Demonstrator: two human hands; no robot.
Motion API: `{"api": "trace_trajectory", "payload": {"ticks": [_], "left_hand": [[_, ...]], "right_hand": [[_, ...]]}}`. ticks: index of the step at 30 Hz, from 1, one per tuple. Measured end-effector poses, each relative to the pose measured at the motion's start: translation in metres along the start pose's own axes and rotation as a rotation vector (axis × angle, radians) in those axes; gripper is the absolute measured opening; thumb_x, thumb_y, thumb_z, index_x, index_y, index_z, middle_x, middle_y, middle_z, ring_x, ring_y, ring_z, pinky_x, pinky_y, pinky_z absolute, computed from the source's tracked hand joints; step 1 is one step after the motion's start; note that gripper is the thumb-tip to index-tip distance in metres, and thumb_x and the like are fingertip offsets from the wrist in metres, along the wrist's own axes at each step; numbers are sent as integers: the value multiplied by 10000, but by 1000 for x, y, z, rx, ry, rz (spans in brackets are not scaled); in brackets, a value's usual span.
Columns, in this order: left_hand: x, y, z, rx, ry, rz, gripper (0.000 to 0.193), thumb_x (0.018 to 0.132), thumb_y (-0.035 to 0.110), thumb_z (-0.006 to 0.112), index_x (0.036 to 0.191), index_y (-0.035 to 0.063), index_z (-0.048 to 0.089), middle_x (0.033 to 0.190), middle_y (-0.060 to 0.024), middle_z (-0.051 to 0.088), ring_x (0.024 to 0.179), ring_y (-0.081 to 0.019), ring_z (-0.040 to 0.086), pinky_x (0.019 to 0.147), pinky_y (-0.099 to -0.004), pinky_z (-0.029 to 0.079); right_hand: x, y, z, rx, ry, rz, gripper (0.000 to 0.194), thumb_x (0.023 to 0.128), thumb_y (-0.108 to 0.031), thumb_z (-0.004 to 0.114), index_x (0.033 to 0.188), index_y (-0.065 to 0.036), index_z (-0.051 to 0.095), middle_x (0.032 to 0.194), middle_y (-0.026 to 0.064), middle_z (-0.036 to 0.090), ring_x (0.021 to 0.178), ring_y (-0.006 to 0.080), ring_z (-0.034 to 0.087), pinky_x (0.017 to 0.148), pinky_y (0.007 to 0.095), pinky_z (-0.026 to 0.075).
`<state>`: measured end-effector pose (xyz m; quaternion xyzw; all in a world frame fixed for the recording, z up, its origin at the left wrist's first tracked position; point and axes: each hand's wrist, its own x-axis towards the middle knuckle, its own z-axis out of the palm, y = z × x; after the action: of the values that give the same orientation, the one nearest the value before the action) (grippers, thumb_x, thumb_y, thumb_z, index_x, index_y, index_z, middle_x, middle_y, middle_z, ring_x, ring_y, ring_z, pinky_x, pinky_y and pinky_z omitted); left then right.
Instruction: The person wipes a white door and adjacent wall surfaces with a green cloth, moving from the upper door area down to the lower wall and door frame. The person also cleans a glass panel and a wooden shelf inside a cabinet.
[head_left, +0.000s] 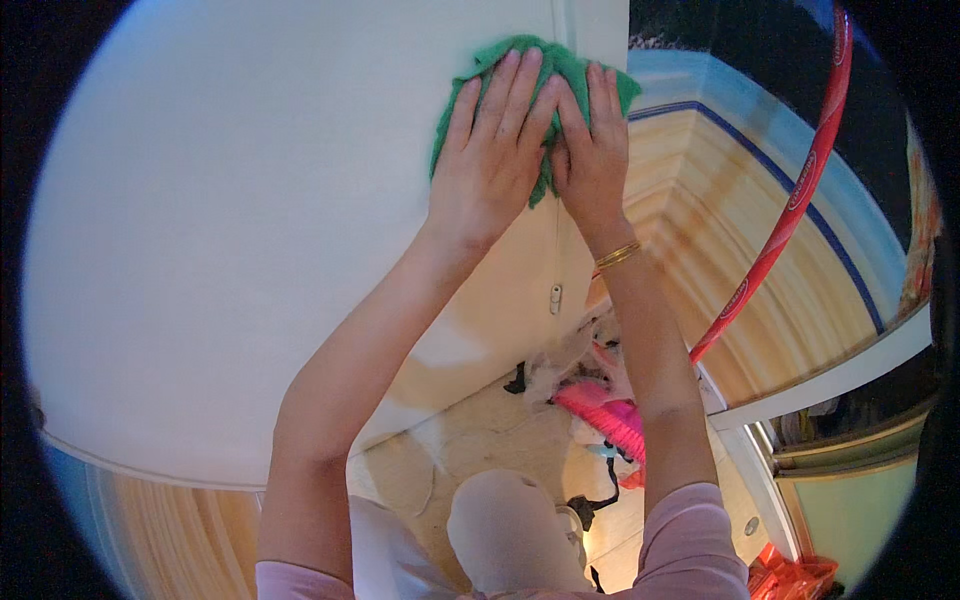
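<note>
My left hand (484, 161) lies with its fingers spread over a green cloth (566, 66), holding it against a white door panel (225, 225). Beside it, my right hand (596, 161) also presses on the cloth, with gold bangles (618, 255) at the wrist. The bunched cloth spans the seam near the panel's right edge and hangs slightly past that edge. Its middle is hidden under both hands. A small metal hinge (555, 298) shows on the seam below them.
A red hose-like tube (806, 180) crosses the right side before striped wall tiles (720, 225). Down on the tiled floor (480, 427) are a pink item (600, 412), clear plastic and black straps. An orange-red plastic bag (791, 574) sits at the lower right.
</note>
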<state>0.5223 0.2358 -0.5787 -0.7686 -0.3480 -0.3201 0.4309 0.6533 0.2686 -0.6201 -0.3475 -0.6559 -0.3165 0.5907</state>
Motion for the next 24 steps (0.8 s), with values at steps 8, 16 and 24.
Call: {"api": "trace_trajectory", "payload": {"ticks": [8,16,24], "left_hand": [[-79,50,39,55,-404,249,548,791,262,459,1280,70,303,1361,-101,242,1248,-222,233,985,-354,213],[-161,90,76,37,-506,315,543,794,211,418,1310,134,267,1377,-52,228,1259,-167,229,997,-327,205],[-142,66,54,-113,-515,169,520,771,166,444,1278,136,331,1368,-37,248,1247,-161,250,987,-336,209]], "right_hand": [[-146,4,15,34,-38,181,467,695,-175,529,1133,-56,418,1273,305,251,1161,509,236,913,585,220],[-250,-27,16,68,-194,458,486,760,-146,487,1191,-19,302,1296,326,162,1177,519,178,944,572,190],[-206,-58,26,53,-84,514,465,783,-114,466,1201,8,304,1284,327,204,1172,509,220,902,594,247]]}}
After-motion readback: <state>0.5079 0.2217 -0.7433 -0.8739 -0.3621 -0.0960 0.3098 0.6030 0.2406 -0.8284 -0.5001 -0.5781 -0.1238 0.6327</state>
